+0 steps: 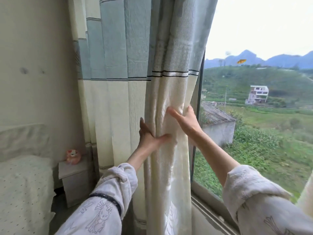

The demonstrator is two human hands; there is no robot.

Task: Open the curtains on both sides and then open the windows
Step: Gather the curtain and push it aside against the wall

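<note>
Sleeved forearms reach to the left curtain (pixel 166 133), bunched beside the window (pixel 254 116). Left hand (pixel 149 134) and right hand (pixel 184 121) pinch its folds, thumbs splayed. Best gather evenly and slide wallward without tugging down.

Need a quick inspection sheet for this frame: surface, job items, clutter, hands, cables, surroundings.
Surface: window sill along the lower right, bare where visible.
Job's things: left curtain bunched at the left side of the window; glass uncovered to its right, sash looks closed; a sliver of a second curtain at the right edge.
Clutter: pink toy figure on a grey nightstand; bed at lower left.
Grippers: left hand and right hand both gather the curtain's edge fold, fingers pressed into the fabric.
Cables: nothing seen.
Surroundings: pale wall on the left; outside, fields, a white house, hills.
</note>
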